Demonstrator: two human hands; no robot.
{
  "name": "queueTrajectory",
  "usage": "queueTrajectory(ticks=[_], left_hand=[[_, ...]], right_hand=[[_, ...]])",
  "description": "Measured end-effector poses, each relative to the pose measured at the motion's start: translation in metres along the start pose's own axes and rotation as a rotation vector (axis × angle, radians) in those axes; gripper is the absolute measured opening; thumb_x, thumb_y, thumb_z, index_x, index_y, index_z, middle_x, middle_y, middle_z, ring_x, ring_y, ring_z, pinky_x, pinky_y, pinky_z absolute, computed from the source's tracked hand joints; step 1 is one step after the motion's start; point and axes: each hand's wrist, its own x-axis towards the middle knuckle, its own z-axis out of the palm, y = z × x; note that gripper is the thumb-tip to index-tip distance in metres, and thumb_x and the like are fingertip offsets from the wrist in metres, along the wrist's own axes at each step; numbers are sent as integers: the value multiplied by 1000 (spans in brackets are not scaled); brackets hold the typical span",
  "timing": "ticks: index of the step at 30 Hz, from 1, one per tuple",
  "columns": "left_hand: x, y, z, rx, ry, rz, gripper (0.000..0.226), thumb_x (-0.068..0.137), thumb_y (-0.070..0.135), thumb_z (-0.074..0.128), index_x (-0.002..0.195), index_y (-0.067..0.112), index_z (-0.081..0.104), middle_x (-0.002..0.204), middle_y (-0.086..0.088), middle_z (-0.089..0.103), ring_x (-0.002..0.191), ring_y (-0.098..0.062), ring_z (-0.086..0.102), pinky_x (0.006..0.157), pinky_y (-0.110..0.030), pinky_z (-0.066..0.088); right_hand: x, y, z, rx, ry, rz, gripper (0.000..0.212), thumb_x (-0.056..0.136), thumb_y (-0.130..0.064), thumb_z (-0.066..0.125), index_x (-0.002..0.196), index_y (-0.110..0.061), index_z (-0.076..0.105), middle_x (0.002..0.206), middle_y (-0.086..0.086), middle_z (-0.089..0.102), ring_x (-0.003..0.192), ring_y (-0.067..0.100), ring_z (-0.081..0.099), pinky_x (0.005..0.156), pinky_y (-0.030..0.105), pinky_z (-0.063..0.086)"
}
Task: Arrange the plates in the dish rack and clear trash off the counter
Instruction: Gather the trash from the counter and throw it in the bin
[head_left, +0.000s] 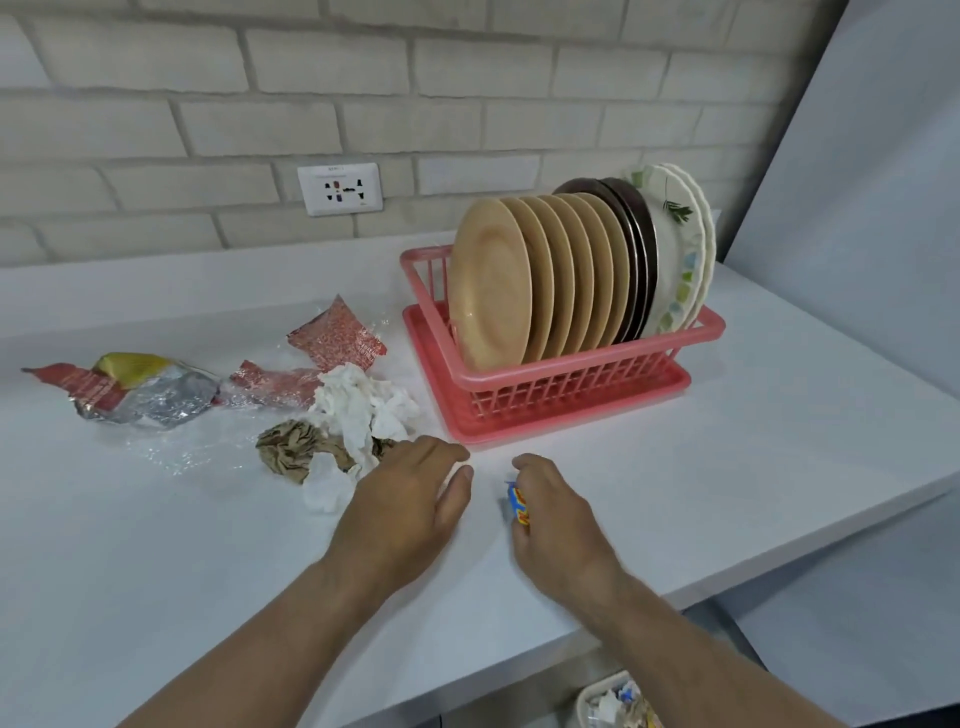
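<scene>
left hand (410, 499): loose, palm down, just beside tissue wad (358, 410), centre frame
right hand (550, 514): pinching small blue wrapper (518, 506)
foil packets (156, 395): way off left, nearer left hand
bin (618, 701): bottom right

Both my forearms reach forward, left hand (410, 499) palm-down with loose fingers, right hand (553, 512) pinching a small wrapper (518, 506).

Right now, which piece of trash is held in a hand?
The blue wrapper, gripped by the right hand; the rest lies loose on the counter.
</scene>
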Motion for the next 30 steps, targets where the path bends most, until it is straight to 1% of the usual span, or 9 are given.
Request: queueTrajectory(ticks=[5, 7, 10, 13, 15, 18, 22, 26, 30], left_hand=[[-22, 2, 4, 202, 48, 23, 31, 86, 29, 44, 93, 14, 70, 90, -1, 67, 83, -27, 61, 68, -40, 50], [-29, 1, 5, 251, 19, 3, 30, 85, 30, 44, 91, 15, 70, 87, 1, 66, 83, -25, 60, 68, -37, 48], [-47, 14, 8, 293, -31, -30, 30, 86, 31, 43, 92, 18, 69, 86, 5, 64, 80, -20, 58, 67, -35, 47], [-64, 25, 12, 301, -64, -43, 30, 87, 33, 43, 92, 19, 69, 86, 5, 64, 77, -18, 56, 66, -33, 46], [-73, 31, 13, 297, -61, -73, 31, 88, 34, 42, 91, 19, 69, 87, 5, 64, 77, -19, 57, 65, -34, 47], [-80, 27, 8, 329, 17, -120, 31, 88, 34, 44, 87, 15, 69, 87, 1, 65, 77, -24, 57, 62, -38, 47], [-68, 4, -6, 366, 147, -345, 28, 90, 30, 55, 99, 6, 67, 96, -12, 64, 83, -34, 56, 65, -40, 49], [-45, -9, -10, 325, -11, -574, 43, 93, 45, 50, 123, 13, 53, 114, -7, 59, 102, -28, 53, 74, -38, 45], [-41, -19, 0, 313, -73, -514, 28, 96, 35, 45, 109, 14, 57, 99, -5, 63, 91, -25, 56, 69, -36, 46]], right_hand=[[5, 3, -26, 11, -176, 32, 43, 86, -3, 44, 121, -26, 53, 105, 2, 64, 96, 28, 58, 84, 34, 46], [4, 6, -30, 13, -220, 57, 34, 86, -6, 43, 101, -30, 60, 87, -4, 62, 81, 23, 55, 73, 30, 46], [-8, 8, -37, 27, -212, 83, 16, 89, -20, 44, 78, -26, 54, 62, -7, 51, 61, 20, 47, 58, 30, 41], [-16, 6, -41, 28, -125, 74, 43, 94, -42, 43, 59, -18, 42, 52, -4, 44, 55, 20, 43, 54, 30, 37], [-20, 6, -45, 34, -90, 70, 54, 98, -44, 41, 53, -15, 33, 47, -3, 36, 50, 19, 36, 54, 31, 34], [-26, 6, -48, 60, -109, 76, 57, 101, -42, 38, 52, -14, 30, 46, -3, 32, 47, 17, 32, 51, 30, 33], [-35, 1, -46, 100, -169, 71, 52, 102, -45, 32, 61, -13, 39, 53, -3, 41, 48, 15, 36, 50, 28, 36], [-38, -6, -47, 58, -229, 55, 40, 103, -42, 28, 82, -17, 53, 63, -5, 53, 53, 13, 46, 50, 27, 37], [-35, -13, -45, -8, -215, 63, 43, 103, -42, 29, 74, -15, 47, 59, -4, 48, 49, 13, 42, 47, 27, 35]])
